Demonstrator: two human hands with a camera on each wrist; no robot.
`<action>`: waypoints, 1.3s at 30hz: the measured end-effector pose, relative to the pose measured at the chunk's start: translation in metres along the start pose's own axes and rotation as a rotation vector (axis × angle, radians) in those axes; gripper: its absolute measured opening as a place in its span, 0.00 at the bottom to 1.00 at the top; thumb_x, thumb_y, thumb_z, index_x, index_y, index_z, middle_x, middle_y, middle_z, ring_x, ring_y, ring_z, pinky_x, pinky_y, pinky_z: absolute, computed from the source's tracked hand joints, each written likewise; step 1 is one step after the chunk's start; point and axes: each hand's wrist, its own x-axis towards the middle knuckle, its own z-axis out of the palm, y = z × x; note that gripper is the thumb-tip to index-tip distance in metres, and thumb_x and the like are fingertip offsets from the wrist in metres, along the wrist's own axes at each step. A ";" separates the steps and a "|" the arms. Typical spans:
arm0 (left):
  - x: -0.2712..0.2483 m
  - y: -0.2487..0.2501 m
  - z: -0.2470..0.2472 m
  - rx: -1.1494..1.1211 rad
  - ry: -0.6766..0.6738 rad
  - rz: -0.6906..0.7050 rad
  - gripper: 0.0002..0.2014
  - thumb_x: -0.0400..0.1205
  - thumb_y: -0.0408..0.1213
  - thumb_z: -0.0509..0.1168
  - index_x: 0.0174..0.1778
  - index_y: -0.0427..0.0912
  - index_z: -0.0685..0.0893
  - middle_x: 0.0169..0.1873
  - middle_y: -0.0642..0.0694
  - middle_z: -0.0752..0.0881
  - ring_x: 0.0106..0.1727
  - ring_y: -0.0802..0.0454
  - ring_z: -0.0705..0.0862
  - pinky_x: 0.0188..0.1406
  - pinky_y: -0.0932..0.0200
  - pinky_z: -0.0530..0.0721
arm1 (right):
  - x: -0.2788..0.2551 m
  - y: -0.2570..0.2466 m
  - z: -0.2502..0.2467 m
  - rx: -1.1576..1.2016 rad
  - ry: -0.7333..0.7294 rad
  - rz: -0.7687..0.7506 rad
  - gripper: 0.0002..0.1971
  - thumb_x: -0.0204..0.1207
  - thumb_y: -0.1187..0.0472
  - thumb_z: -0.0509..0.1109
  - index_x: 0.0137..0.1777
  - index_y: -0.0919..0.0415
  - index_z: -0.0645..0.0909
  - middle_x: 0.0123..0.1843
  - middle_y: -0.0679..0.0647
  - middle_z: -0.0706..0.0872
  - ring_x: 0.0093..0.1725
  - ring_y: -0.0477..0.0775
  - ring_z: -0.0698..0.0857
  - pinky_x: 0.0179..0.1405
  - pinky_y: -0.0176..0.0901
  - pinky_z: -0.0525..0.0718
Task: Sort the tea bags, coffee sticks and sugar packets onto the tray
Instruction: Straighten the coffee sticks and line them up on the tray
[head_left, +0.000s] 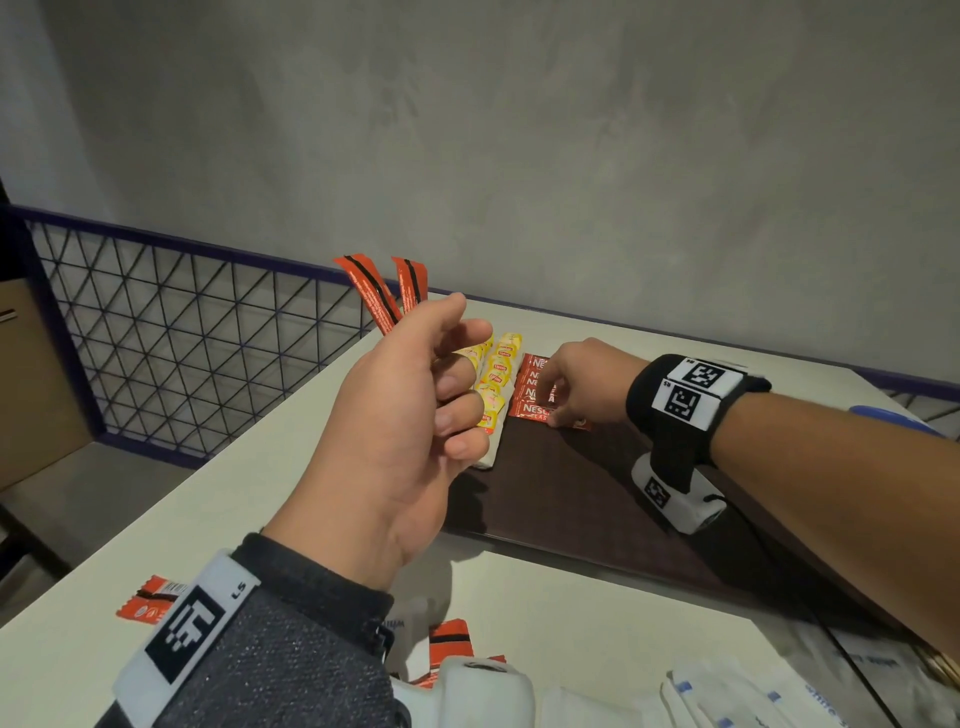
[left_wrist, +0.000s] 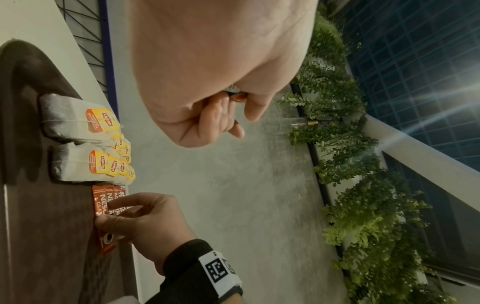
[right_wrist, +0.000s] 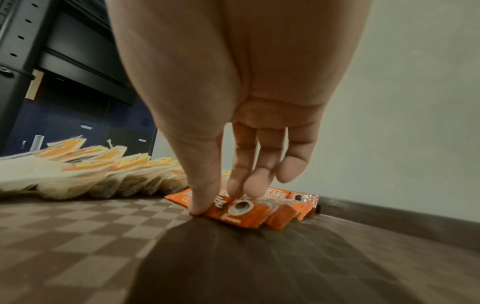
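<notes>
Left hand (head_left: 395, 426) grips two red sticks (head_left: 373, 296); right hand (head_left: 576, 384) pinches a Nescafe stick (head_left: 532, 410) (beside Lipton bags (head_left: 496, 376)).

The light through my head camera is dim, flat and slightly green, and the picture is sharp in the middle. My left wrist view catches white flare streaks at 3 o'clock, and straight lines bow toward its edges. Under my right hand (right_wrist: 233, 144) a broad shadow spreads toward 6 o'clock over the tray (right_wrist: 78, 236). The tea bags (right_wrist: 78, 174) at 9 o'clock are soft and blurred.
</notes>
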 end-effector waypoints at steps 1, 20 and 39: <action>0.000 0.000 0.000 -0.004 -0.004 -0.008 0.15 0.87 0.51 0.65 0.41 0.44 0.84 0.23 0.53 0.63 0.20 0.58 0.57 0.17 0.65 0.54 | 0.000 0.000 0.000 -0.003 0.002 0.000 0.15 0.73 0.52 0.83 0.59 0.49 0.90 0.53 0.50 0.90 0.51 0.52 0.88 0.53 0.49 0.88; -0.014 -0.013 0.002 0.274 -0.615 -0.507 0.21 0.78 0.56 0.62 0.34 0.41 0.82 0.26 0.51 0.65 0.19 0.61 0.57 0.14 0.67 0.50 | -0.176 -0.041 -0.074 1.395 -0.064 -0.255 0.17 0.67 0.64 0.81 0.56 0.64 0.88 0.44 0.60 0.88 0.34 0.52 0.84 0.29 0.43 0.80; -0.017 -0.021 0.011 0.570 -0.335 -0.073 0.11 0.81 0.47 0.71 0.45 0.44 0.92 0.31 0.48 0.84 0.26 0.55 0.78 0.17 0.67 0.70 | -0.183 -0.029 -0.063 1.213 0.142 -0.073 0.04 0.77 0.66 0.77 0.44 0.68 0.87 0.34 0.62 0.86 0.29 0.56 0.84 0.21 0.43 0.82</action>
